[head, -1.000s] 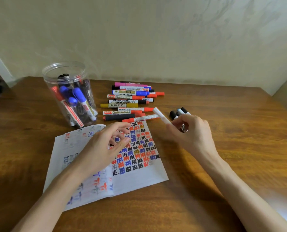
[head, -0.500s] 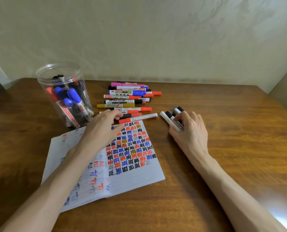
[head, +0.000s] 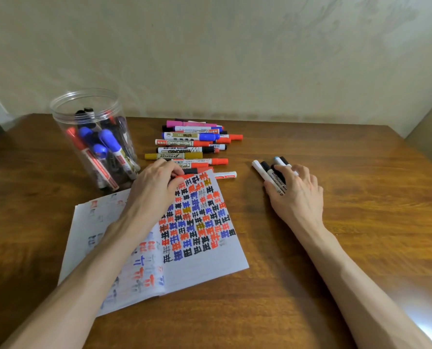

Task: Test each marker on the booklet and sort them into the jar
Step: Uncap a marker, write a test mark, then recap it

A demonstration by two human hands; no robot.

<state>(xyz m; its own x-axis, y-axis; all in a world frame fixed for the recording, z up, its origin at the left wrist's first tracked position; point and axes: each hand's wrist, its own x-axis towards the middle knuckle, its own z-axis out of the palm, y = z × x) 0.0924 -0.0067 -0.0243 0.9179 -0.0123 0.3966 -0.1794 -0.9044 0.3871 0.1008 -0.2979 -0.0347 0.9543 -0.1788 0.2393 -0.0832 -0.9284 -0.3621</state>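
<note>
Risk: left hand grip curled at a red marker, hold unclear; right hand flat on side markers, a nudge could roll them.

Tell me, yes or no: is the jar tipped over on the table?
No, the clear jar stands upright on the table, its open mouth facing up and markers leaning inside.

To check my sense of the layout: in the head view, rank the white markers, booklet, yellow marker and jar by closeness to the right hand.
1. White markers: touching, under the right hand's fingers.
2. Booklet: to the hand's left, open on the table.
3. Yellow marker: farther left, in the row behind the booklet.
4. Jar: far left.
</note>
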